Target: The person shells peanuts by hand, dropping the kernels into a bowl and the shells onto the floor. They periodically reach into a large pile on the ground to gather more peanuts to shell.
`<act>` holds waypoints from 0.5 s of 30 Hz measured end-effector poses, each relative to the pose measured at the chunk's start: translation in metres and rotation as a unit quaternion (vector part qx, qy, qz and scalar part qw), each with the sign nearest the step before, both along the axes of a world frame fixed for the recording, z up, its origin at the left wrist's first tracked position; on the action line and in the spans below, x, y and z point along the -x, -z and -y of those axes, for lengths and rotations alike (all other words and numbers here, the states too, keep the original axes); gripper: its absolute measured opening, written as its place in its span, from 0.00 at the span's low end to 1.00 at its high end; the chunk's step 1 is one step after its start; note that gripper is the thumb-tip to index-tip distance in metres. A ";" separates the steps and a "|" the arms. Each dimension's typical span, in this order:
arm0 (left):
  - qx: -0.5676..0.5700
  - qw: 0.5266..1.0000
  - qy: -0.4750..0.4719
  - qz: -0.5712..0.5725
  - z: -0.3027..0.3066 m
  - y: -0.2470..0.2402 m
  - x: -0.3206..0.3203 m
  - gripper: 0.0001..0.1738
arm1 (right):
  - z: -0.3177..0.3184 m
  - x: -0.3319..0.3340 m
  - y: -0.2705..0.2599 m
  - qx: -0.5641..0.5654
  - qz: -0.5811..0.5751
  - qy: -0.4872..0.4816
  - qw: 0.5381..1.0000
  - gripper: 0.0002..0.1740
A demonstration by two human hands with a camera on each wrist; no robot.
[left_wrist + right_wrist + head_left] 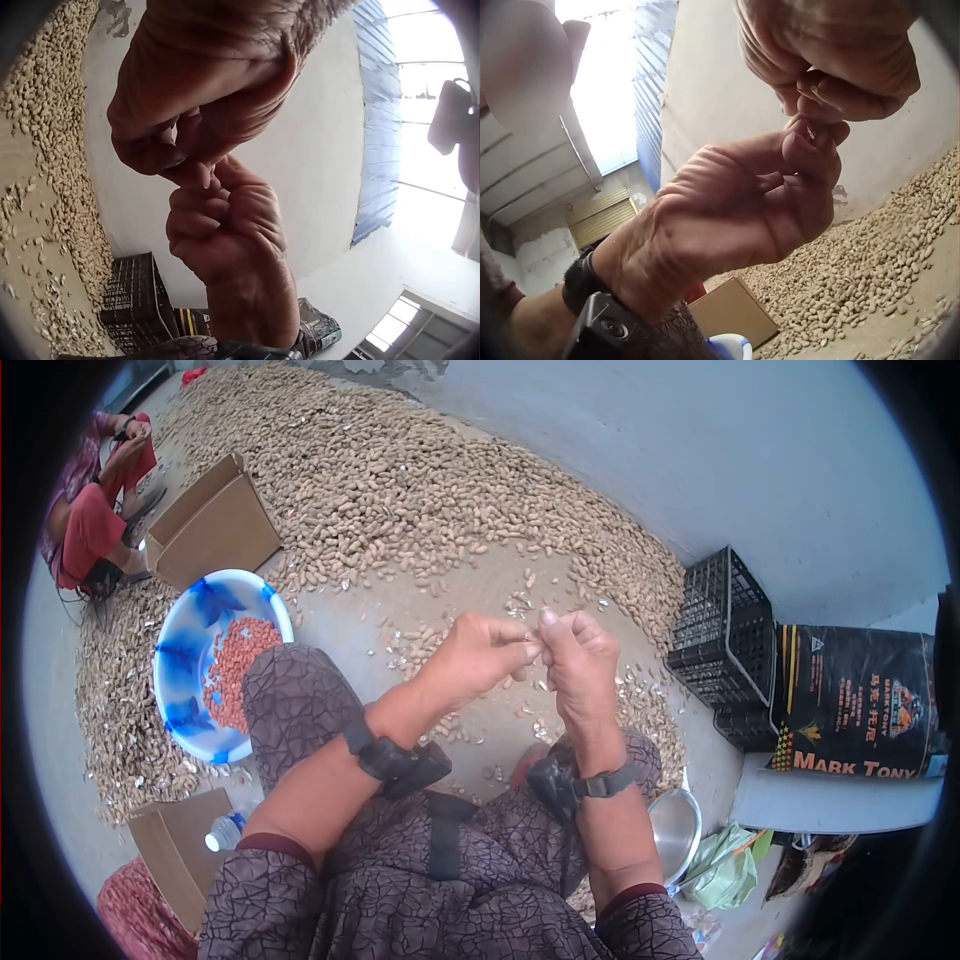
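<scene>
In front of the lap, my left hand and right hand meet at their fingertips. Both pinch with thumb against curled fingers, over what looks like a peanut, mostly hidden by the fingers. A small pale bit shows at the left fingertips in the right wrist view. Unshelled peanuts form a broad heap on the floor ahead. Beside my left knee stands a blue-and-white basin with reddish shelled peanuts in it.
Cardboard boxes stand near the basin. Another person sits at the far left. On the right are black plastic crates, a black printed sack, a metal bowl and a green plastic bag. Loose shells litter the floor.
</scene>
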State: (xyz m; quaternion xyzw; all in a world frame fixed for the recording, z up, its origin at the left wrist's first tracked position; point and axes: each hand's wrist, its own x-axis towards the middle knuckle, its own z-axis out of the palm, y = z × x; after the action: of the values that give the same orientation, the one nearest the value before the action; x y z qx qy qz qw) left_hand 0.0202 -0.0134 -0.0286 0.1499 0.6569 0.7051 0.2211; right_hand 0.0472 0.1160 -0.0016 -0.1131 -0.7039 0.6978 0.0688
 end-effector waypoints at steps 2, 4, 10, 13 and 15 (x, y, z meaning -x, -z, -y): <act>-0.023 0.999 -0.006 0.042 -0.001 0.002 0.000 0.08 | 0.004 0.000 -0.001 -0.011 -0.016 -0.001 1.000 0.11; -0.104 0.989 0.011 0.108 -0.001 -0.001 -0.002 0.07 | 0.008 0.000 -0.001 -0.023 -0.033 -0.002 0.999 0.11; -0.122 0.982 0.038 0.140 0.002 0.004 -0.001 0.08 | 0.013 0.002 0.009 -0.104 -0.071 0.017 0.992 0.11; -0.213 0.958 0.070 0.179 0.004 0.011 0.002 0.10 | 0.015 0.001 0.011 -0.111 -0.089 0.026 0.990 0.12; -0.251 0.943 0.076 0.205 0.007 0.010 0.004 0.12 | 0.015 0.001 0.012 -0.153 -0.141 0.014 0.978 0.12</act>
State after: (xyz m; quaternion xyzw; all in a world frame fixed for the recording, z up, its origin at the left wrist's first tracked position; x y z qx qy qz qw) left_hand 0.0165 -0.0199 -0.0383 0.1020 0.3859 0.8437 0.3591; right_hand 0.0459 0.1012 -0.0131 -0.0114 -0.7839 0.5898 0.1936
